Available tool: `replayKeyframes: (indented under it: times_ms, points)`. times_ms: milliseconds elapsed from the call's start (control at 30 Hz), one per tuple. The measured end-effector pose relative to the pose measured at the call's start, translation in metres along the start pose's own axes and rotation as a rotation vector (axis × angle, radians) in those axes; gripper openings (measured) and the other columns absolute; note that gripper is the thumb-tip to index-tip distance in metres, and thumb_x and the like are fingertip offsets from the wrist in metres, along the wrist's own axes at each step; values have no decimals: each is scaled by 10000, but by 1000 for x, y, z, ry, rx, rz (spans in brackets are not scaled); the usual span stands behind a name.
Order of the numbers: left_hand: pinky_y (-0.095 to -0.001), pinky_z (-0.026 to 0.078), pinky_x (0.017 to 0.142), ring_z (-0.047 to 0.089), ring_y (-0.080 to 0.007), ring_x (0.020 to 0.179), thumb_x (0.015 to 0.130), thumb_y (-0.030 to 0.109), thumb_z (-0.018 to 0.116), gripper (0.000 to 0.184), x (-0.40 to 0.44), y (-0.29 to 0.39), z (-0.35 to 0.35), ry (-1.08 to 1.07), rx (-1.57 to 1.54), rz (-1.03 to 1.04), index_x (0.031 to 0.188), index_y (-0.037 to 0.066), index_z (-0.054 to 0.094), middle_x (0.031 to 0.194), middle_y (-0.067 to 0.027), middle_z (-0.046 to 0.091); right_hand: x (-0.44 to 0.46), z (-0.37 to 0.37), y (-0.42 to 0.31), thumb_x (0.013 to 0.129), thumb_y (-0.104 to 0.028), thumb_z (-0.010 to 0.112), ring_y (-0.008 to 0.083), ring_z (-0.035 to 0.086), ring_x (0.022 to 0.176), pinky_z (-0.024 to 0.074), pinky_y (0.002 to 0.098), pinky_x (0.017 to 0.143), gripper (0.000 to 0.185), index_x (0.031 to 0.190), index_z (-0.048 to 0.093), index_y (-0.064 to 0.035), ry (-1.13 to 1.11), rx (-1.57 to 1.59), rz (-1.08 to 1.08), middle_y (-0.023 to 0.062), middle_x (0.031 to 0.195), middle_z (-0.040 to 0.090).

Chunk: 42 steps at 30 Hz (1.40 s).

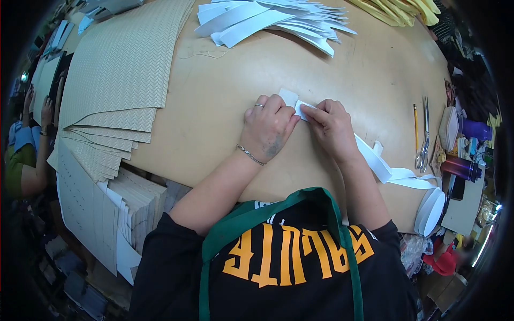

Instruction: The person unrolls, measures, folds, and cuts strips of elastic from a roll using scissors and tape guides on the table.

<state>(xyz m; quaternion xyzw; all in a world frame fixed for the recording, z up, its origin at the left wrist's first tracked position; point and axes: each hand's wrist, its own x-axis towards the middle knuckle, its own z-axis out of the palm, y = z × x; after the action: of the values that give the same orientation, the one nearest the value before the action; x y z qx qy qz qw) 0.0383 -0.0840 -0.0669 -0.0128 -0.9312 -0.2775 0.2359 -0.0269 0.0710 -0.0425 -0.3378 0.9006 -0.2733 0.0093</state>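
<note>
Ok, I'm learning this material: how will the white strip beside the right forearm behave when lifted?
The white strip is probably floppy, since it curves toward the coil. It looks thin, so likely light. Lifting might tug the coil, as they seem connected.

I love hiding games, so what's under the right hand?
Poking out from the right hand: white material at the front, a white strip behind. The hand covers what's between, so I can't tell if they join.
</note>
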Motion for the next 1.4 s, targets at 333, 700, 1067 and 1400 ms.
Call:
replayKeyframes:
  times_ms: [333, 700, 1067, 1400]
  points:
    - [-339, 437, 615, 530, -215, 742, 698, 154, 714, 121, 0, 0, -2, -19, -21, -21, 762, 101, 626, 791, -19, 531, 0, 1, 4, 740, -67, 665, 243, 531, 756, 434, 370, 658, 171, 897, 696, -127, -2, 41, 4, 59, 770, 555]
    - [-350, 466, 668, 563, -268, 752, 671, 68, 667, 214, 3, -11, -4, -45, -298, -149, 855, 41, 563, 854, -99, 527, 0, 2, 3, 738, -74, 672, 229, 531, 758, 426, 361, 654, 177, 901, 700, -134, 7, 31, 10, 41, 786, 558]
    - [-358, 443, 653, 541, -244, 768, 678, 112, 711, 133, 4, -4, -4, -47, -172, -78, 751, 62, 612, 809, -58, 537, 0, 2, 2, 735, -108, 687, 211, 526, 780, 401, 353, 691, 179, 912, 697, -139, -31, 36, 74, 17, 777, 559]
    - [-381, 459, 650, 537, -225, 830, 684, 147, 691, 116, 0, -7, -1, -76, -190, -117, 760, 106, 615, 850, -31, 509, 3, 2, 0, 710, -128, 713, 238, 551, 758, 433, 365, 670, 170, 879, 700, -120, -23, 73, 121, 45, 760, 581]
